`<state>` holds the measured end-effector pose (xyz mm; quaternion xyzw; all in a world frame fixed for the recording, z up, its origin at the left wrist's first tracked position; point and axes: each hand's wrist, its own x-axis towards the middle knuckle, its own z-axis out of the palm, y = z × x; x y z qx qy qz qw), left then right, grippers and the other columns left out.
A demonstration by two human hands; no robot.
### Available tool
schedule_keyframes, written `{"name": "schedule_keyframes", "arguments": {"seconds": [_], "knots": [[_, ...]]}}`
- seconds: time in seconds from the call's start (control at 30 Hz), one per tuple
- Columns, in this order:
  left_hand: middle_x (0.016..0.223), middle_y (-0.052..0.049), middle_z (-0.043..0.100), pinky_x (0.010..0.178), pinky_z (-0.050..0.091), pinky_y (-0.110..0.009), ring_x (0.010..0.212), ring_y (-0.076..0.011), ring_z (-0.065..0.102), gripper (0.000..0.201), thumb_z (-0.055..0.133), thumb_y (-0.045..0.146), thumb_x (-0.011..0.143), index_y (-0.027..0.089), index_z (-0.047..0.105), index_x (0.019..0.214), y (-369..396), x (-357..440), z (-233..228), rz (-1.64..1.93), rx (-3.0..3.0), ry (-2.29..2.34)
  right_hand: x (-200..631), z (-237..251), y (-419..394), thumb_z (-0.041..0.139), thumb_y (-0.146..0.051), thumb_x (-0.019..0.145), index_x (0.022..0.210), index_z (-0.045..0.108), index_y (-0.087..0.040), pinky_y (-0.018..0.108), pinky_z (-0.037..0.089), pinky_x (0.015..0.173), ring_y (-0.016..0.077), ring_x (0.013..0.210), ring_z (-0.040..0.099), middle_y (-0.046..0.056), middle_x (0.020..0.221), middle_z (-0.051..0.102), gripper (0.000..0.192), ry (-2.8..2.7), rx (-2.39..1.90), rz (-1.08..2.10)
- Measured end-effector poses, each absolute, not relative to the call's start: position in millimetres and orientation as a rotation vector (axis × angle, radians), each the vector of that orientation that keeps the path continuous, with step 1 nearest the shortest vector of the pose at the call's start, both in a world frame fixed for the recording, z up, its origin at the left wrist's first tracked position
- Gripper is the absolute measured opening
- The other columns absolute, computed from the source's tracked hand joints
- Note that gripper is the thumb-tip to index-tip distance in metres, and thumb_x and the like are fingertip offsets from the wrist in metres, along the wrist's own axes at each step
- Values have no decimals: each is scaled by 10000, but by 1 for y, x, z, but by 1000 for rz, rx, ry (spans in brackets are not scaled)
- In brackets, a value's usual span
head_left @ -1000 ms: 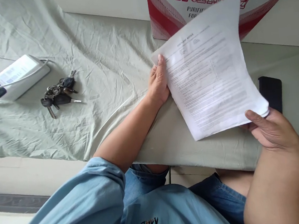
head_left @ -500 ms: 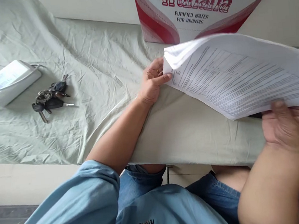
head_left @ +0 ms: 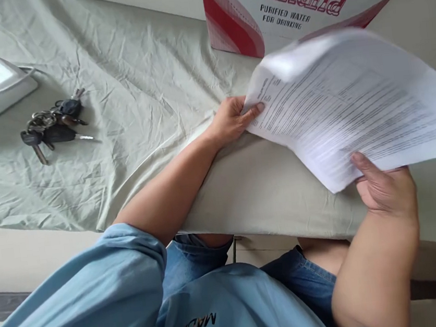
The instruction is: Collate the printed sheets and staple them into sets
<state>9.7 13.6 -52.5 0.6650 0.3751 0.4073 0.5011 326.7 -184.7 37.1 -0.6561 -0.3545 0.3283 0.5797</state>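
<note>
**A:** What could go wrong, seen from the head camera?

**B:** I have the sheaf of papers [head_left: 353,106] lifted off the bench [head_left: 269,194], right of centre in the frame, and it bows and blurs at its upper edge. My left hand [head_left: 232,120] only pinches the near left corner, thumb on top. I judge that a loose top sheet could slide out or fan apart, since nothing I can see binds the pages. A corner could also crease under that pinch.

**A:** And your hands?

**B:** My left forearm lies across the cloth, grip closed on the corner. My right hand [head_left: 386,186], lower right, grasps the bottom edge from beneath, thumb pressed on the printed face, wrist bent upward.

**A:** Anything close by?

**B:** The keys [head_left: 50,127] lie well apart at upper left, and the Wahaha box [head_left: 286,3] stands just behind the papers.
</note>
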Motion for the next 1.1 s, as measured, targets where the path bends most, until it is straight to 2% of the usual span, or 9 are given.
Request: {"name": "schedule_keyframes", "arguments": {"seconds": [0.17, 0.27, 0.4, 0.57, 0.67, 0.73, 0.8, 0.97, 1.1], "knots": [[1011, -88, 816, 844, 761, -481, 989, -298, 870, 703, 845, 911, 1057, 211, 806, 1112, 11, 7, -43, 960, 1458, 860, 337, 43, -196, 1222, -569, 607, 1160, 913, -306, 735, 500, 1524, 432, 1664, 740, 125, 1533, 898, 686, -819, -1720, 935], [1005, -88, 805, 811, 753, -469, 949, -285, 851, 724, 903, 921, 1004, 210, 804, 1094, 10, 5, -38, 906, 1423, 808, 358, 40, -198, 1187, -733, 628, 1092, 908, -283, 748, 641, 1370, 451, 1520, 809, 152, 1350, 916, 704, -739, -1787, 801], [931, -76, 796, 717, 695, -392, 842, -237, 792, 746, 978, 904, 929, 186, 808, 1040, 7, 1, -25, 736, 1427, 702, 378, 37, -199, 1181, -789, 606, 1145, 914, -324, 654, 718, 1194, 354, 1202, 875, 78, 1085, 899, 761, -699, -1768, 616], [746, -8, 663, 676, 561, -303, 741, -156, 651, 587, 1018, 697, 948, 167, 778, 871, 3, 0, -9, 512, 1577, 633, 360, 35, -200, 1173, -780, 693, 1217, 946, -334, 465, 731, 1011, 276, 1042, 878, 59, 1093, 932, 726, -850, -1764, 948], [757, -4, 685, 744, 564, -323, 770, -167, 661, 419, 955, 555, 998, 178, 813, 884, 3, 3, -9, 494, 1651, 630, 342, 31, -194, 1160, -802, 715, 961, 924, -301, 375, 690, 829, 215, 816, 775, 3, 889, 862, 606, -916, -1788, 1009], [860, -19, 783, 830, 605, -345, 844, -192, 726, 282, 917, 465, 1007, 188, 872, 990, 3, 7, -13, 548, 1692, 655, 335, 28, -190, 1163, -820, 695, 812, 865, -279, 332, 628, 722, 184, 730, 689, -17, 782, 800, 628, -905, -1800, 1004], [981, -29, 858, 912, 631, -365, 924, -208, 776, 207, 886, 376, 1000, 201, 906, 1107, 2, 11, -18, 626, 1730, 698, 335, 27, -186, 1180, -827, 638, 770, 847, -267, 312, 584, 665, 174, 704, 649, -20, 738, 777, 664, -862, -1829, 1006], [857, 14, 793, 862, 590, -352, 804, -170, 710, 169, 795, 168, 978, 218, 839, 1133, -1, 20, -31, 771, 1756, 815, 348, 23, -187, 1211, -751, 543, 771, 868, -246, 295, 564, 631, 187, 723, 671, -1, 704, 771, 651, -823, -1963, 1051], [962, 8, 866, 857, 584, -352, 799, -171, 711, 395, 796, 56, 900, 235, 742, 1249, -2, 23, -36, 833, 1762, 934, 353, 17, -188, 1181, -658, 596, 774, 861, -261, 287, 568, 614, 198, 710, 699, -5, 699, 785, 540, -778, -2007, 1032]]}}
